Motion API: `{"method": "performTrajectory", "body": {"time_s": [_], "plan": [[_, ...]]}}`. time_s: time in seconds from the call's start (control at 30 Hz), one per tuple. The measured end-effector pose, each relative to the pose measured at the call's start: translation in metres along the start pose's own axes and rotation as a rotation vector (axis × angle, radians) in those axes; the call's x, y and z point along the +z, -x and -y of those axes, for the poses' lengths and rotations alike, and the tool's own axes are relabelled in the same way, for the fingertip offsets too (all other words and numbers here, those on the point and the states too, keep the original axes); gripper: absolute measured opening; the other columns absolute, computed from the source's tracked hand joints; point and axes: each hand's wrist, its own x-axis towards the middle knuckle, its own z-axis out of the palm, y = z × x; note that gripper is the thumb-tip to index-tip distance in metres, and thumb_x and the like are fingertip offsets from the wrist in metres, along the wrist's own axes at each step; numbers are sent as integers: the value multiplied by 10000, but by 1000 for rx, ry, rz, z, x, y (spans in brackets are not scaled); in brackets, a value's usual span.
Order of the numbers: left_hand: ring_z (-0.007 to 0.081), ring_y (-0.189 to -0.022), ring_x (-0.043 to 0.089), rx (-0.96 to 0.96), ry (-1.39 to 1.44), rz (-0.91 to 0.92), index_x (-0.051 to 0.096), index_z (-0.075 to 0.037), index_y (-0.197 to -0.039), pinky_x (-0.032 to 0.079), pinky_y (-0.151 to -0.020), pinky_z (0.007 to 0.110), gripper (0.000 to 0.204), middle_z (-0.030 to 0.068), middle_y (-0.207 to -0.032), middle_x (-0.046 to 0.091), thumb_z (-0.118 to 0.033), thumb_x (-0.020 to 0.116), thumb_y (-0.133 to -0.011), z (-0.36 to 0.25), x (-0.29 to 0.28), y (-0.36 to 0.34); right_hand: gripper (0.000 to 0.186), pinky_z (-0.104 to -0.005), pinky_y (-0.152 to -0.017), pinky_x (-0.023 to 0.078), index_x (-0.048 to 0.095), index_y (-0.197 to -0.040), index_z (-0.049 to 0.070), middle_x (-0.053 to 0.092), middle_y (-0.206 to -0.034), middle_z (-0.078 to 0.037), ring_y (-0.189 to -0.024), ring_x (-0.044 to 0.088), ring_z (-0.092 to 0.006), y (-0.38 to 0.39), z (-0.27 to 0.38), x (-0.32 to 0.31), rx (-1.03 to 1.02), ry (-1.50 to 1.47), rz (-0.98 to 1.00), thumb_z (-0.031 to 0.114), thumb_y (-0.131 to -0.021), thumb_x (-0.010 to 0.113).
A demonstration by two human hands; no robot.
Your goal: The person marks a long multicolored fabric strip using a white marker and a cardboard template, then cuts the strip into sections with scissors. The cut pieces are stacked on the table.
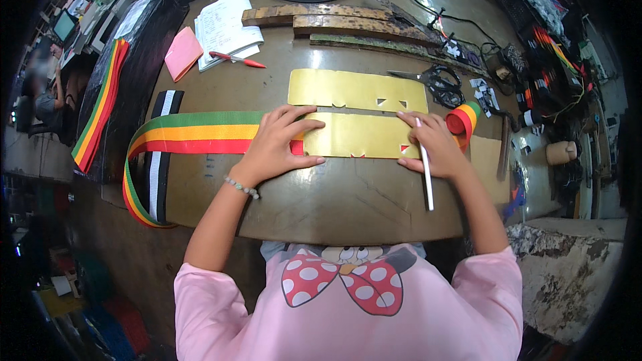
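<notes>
A flat gold plate (354, 135) with small notches and cut-outs lies on a green, yellow and red striped webbing strap (207, 132). My left hand (281, 139) holds the plate's left end against the strap, thumb at the near edge and fingers across the far edge. My right hand (431, 142) steadies the right end with its fingertips while gripping a slim white pen-like stick (426, 177). Red and white show through the plate's cut-outs. Just beyond lies a second gold plate (358, 88), also notched. The strap's rolled end (463, 119) sits right of my right hand.
Black scissors (443, 83) lie beyond my right hand. Wooden bars (361, 27), papers (227, 27), a red pen (237, 59) and a pink pad (183, 53) are farther back. A black-and-white strap (157, 174) passes beneath the striped strap's left loop. A person sits far left.
</notes>
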Motion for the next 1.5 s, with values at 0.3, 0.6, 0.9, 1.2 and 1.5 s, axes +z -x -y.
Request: {"method": "performTrajectory", "body": {"time_s": [0.3,0.6,0.9,1.2,1.5], "plan": [[299,-1277,435,-67,112,80,690,-170,-1188,318,-1108,439,548,34,-1374,553,-337,833,-687,8,-8,-6,402,-467,-1141,331,492,-959,41,448,-1499,-171,-1395,380,-404,43,-2,-23,360,-225,58,195,-770,812],[298,-1265,439,-69,159,80,718,-162,-1113,325,-1113,423,467,34,-1370,558,-260,840,-672,8,-10,-6,403,-439,-1123,350,529,-1007,31,456,-1492,-164,-1396,385,-382,38,-4,-31,374,-291,96,157,-757,819],[304,-1274,438,-26,78,83,753,-191,-1090,330,-1114,442,402,36,-1365,556,-297,826,-710,5,-12,-5,429,-424,-1105,374,582,-1137,38,491,-1455,-176,-1369,432,-373,45,-11,-30,360,-272,93,191,-796,793],[261,-994,614,112,-377,3,630,-1,-845,536,-809,354,132,104,-1099,622,-131,654,-840,-42,29,-24,317,-320,-747,502,638,-1200,-4,662,-954,-134,-818,625,-196,11,71,15,358,-511,-643,226,-989,581],[206,-897,607,96,-444,7,608,-148,-1040,541,-646,310,293,41,-1028,579,-138,683,-757,-48,32,-22,155,-483,-1032,475,570,-806,35,631,-750,-100,-711,643,-246,-11,100,57,339,-504,-435,27,-796,724]]}}
